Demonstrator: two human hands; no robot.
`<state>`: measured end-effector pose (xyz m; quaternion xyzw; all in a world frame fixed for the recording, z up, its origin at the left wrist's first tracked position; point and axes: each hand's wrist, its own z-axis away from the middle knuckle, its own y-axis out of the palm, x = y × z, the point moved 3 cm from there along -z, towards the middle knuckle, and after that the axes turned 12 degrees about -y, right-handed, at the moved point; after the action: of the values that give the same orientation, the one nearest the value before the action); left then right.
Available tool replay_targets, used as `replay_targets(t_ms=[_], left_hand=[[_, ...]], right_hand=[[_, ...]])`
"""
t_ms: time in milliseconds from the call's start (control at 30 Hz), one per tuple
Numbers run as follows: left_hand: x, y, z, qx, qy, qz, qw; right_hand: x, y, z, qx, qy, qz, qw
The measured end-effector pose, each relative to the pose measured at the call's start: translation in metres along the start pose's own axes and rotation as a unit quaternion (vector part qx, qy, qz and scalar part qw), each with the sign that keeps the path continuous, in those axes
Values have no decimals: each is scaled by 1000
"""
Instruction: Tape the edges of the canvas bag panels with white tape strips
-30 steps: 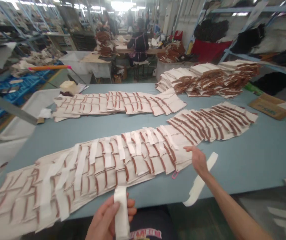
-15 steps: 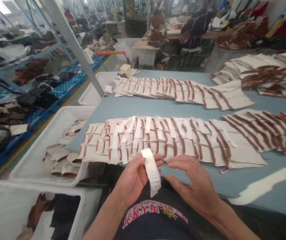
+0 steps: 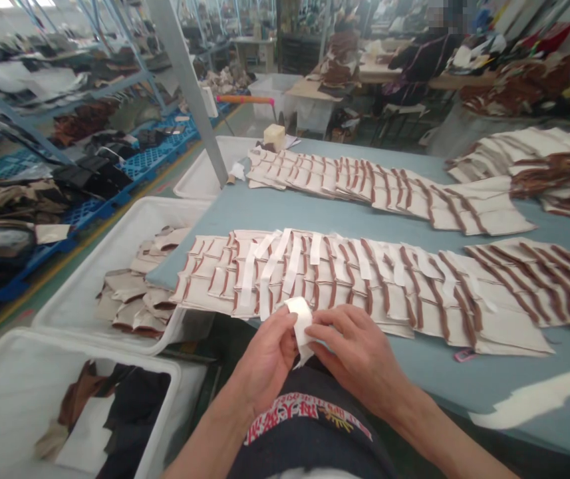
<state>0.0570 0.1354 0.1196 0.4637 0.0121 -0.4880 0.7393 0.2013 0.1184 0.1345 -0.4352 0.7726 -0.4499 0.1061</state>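
Note:
My left hand [image 3: 269, 356] is closed around a small stack of white strips [image 3: 300, 318], thumb on top, in front of my dark apron [image 3: 309, 426]. At the stack's right edge, my right hand [image 3: 357, 349] pinches the strips between thumb and fingers. Just beyond my hands lies an overlapping row of cream fabric pieces with brown edges [image 3: 324, 293]. Several loose white strips [image 3: 292, 265] are spread over that row. Farther right on the table, a fanned stack of white strips [image 3: 539, 399] lies by the front edge.
The blue-grey table [image 3: 294, 214] also carries a second row of cream pieces [image 3: 364, 183] and piles at the right. White bins [image 3: 115, 346] with fabric pieces stand to my left, below a metal post [image 3: 189, 86]. A seated person [image 3: 422, 63] is at a far table.
My right hand has moved left from beside the strips and now grips their edge. My left hand still holds the stack. The whole view has shifted slightly.

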Motion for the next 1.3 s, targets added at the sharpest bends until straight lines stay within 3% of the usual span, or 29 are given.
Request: replay_targets(t_ms=[100,200,333,467,700,867,1100,1300], left_hand=[[1,1,-5,-4,-28,9,1000],[2,7,-9,33,-63,-4,997],[5,13,-11,87,-69,-67,991],[13,15,-16,99,-65,-136,984],[24,16,-31,54,-31,-232,971],[37,20,-35,16,-17,-313,950],[60,26,-48,-56,15,-402,914],[85,42,-71,-13,-26,-451,892]], right_hand=[[-5,2,4,0,11,-18,1000],[-10,1,9,-14,35,-45,998],[-15,1,16,-39,86,-89,992],[-18,2,20,-47,138,-109,983],[-22,4,29,-56,183,-88,978],[-28,-2,35,-127,242,-128,953],[-39,-13,53,-167,327,-90,926],[-57,-28,77,-206,386,-59,897]])
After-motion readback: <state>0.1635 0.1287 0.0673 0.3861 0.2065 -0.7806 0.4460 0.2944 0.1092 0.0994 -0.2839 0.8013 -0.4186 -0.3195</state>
